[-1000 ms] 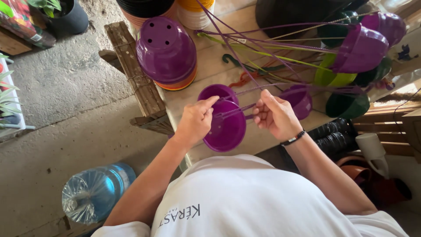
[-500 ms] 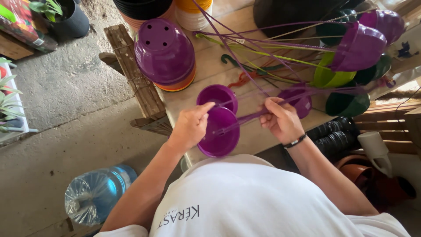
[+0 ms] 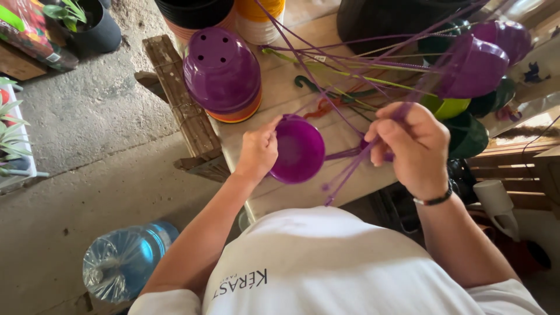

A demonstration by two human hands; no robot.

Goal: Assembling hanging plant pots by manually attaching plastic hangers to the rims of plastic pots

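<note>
Purple saucer (image 3: 298, 149) sits tilted over the near edge of the wooden table (image 3: 274, 99), its hollow facing up toward the camera. Left hand (image 3: 258, 150) grips the saucer's left rim, fingers curled close around the edge and thumb up at the top, with the forearm running down and left from the saucer toward the white shirt (image 3: 326, 268). Right of the saucer, the right hand (image 3: 414, 146) is raised with the knuckles toward the camera, fingers pinched narrowly on a bundle of thin purple hanger strands (image 3: 350, 169) that trail down past the saucer's right side; a dark band sits on that wrist.

Behind the saucer stands an upturned stack of purple pots (image 3: 223, 73) with an orange one at its base. Further right of the saucer hang more purple and green pots (image 3: 472, 70) on long strands. Left of the saucer the table drops to a bare concrete floor (image 3: 87, 192), where a clear water bottle (image 3: 125, 259) lies and a potted plant (image 3: 87, 23) stands at the far corner.
</note>
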